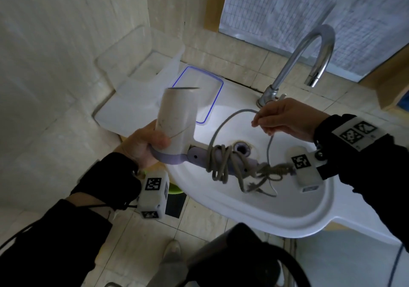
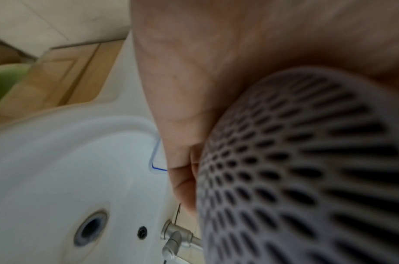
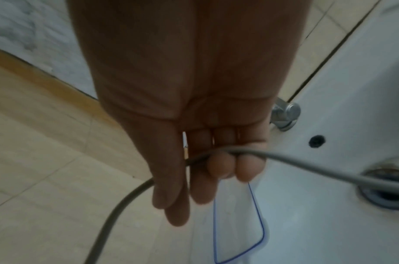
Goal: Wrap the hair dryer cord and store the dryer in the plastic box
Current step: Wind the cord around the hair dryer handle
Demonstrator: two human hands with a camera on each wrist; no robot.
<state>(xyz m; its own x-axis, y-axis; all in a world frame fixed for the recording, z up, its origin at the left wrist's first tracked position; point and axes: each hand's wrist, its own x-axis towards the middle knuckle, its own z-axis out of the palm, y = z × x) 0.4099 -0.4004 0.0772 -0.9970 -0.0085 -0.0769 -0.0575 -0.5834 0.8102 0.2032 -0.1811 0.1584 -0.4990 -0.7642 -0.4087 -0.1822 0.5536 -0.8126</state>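
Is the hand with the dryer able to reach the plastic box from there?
Probably yes. The left hand grips the dryer just in front of the open box, and nothing stands between them; only the cord trails to the right hand.

Hair dryer [image 1: 177, 118]: white barrel, lilac handle; grey rear grille of dark slots
Cord [image 1: 223, 160]: grey
Lid [image 1: 205, 96]: clear, blue-edged
Sink [image 1: 254, 207]: white
Faucet [image 1: 309, 54]: silver
Wall tiles [image 1: 55, 43]: beige
Sleeves [image 1: 365, 165]: black

cord's [image 1: 223, 160] plug end — tangled, indistinct
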